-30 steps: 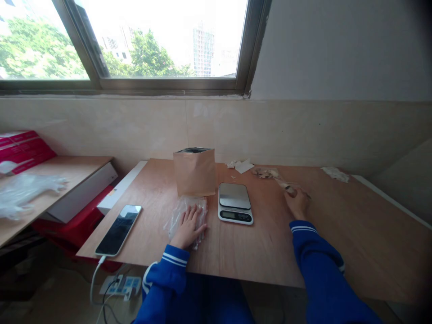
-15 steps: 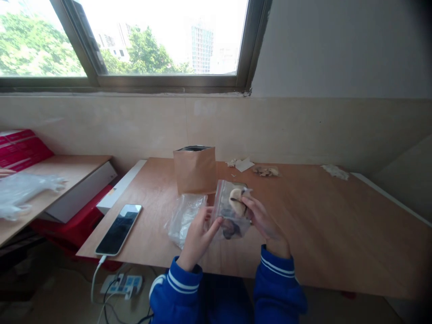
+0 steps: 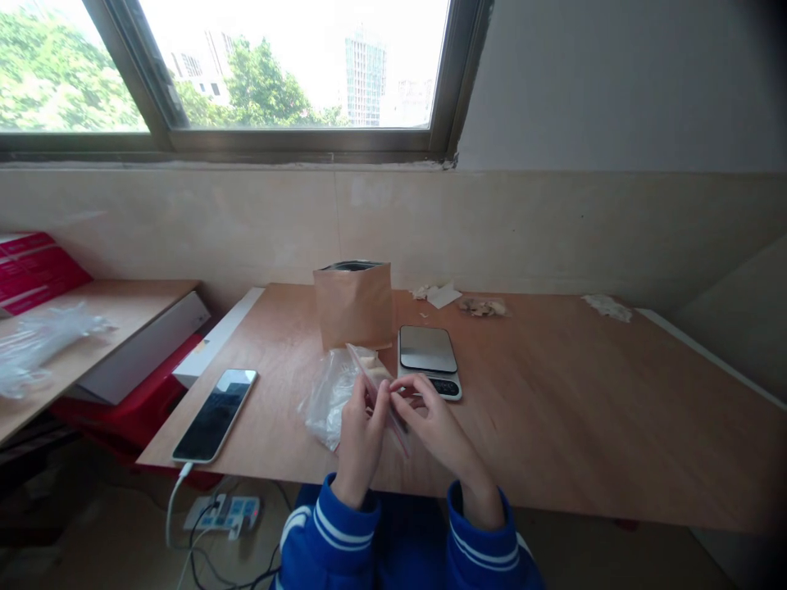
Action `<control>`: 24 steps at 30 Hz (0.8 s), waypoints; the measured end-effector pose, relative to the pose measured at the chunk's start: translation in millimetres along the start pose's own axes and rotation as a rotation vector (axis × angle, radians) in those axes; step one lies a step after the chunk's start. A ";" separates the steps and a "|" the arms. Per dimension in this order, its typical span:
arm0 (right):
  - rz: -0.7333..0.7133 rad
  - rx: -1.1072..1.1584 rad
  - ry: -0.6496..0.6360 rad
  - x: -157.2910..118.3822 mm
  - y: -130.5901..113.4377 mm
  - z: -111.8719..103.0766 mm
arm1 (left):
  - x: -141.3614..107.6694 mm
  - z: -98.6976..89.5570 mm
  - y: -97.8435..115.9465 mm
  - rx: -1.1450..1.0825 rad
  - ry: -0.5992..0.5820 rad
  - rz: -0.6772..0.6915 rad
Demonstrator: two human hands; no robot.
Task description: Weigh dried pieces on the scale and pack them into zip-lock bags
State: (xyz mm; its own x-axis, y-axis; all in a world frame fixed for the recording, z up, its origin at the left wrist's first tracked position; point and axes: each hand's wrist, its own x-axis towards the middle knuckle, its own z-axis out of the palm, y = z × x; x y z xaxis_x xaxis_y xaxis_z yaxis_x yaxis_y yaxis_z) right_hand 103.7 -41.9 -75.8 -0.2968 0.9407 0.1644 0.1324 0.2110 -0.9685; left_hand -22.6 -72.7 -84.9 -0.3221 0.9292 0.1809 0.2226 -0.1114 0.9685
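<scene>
A clear zip bag [image 3: 376,365] with a pink-edged strip is held tilted above the front of the table, its strip running slantwise. Through its film a beige piece shows; the rest of its contents is hidden behind my fingers. My left hand [image 3: 361,434] is closed on the bag near the strip. With thumb and fingertips, my right hand [image 3: 434,422] pinches at the same strip, touching my left fingers. Just behind my right hand lies a digital scale [image 3: 427,350] with a bare metal plate. Crumpled clear plastic bags [image 3: 325,406] lie left of my hands.
Behind the plastic stands an open brown paper pouch [image 3: 353,307]. A phone [image 3: 215,415] on a charging cable lies at the left edge. Along the back are paper scraps [image 3: 443,295], a small bag of brown pieces [image 3: 484,307] and crumpled white material [image 3: 607,307]. A power strip [image 3: 225,515] is below.
The zip bag has turned and moved left, its strip now facing me. My right hand has shifted from the bag's far side to the strip. The scale has come into sight.
</scene>
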 end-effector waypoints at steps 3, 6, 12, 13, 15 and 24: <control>-0.015 -0.001 -0.057 -3.0 -11.7 10.0 | -0.8 -2.9 4.2 -0.055 -0.002 -0.032; -0.010 0.044 -0.089 -4.8 -17.2 18.9 | -2.0 -6.5 6.9 -0.052 0.014 -0.033; 0.027 0.106 -0.087 -3.2 -22.1 19.5 | -2.5 -9.4 9.5 -0.013 -0.042 0.009; 0.013 0.088 -0.073 -2.7 -22.7 18.2 | -1.5 -9.0 9.5 -0.001 -0.045 0.011; -0.010 0.053 -0.041 -2.0 -23.9 16.5 | 1.2 -7.6 9.4 0.025 -0.060 0.021; -0.057 0.005 0.680 8.1 2.4 4.8 | 5.0 -9.7 8.7 0.236 -0.059 0.071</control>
State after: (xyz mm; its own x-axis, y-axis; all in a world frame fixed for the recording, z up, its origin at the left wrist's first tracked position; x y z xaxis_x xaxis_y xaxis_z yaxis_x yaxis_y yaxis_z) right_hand 97.0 -35.0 -77.6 0.3577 0.8862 0.2945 0.1297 0.2652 -0.9554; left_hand -31.2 -72.4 -73.8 -0.2456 0.9418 0.2297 0.4533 -0.0979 0.8860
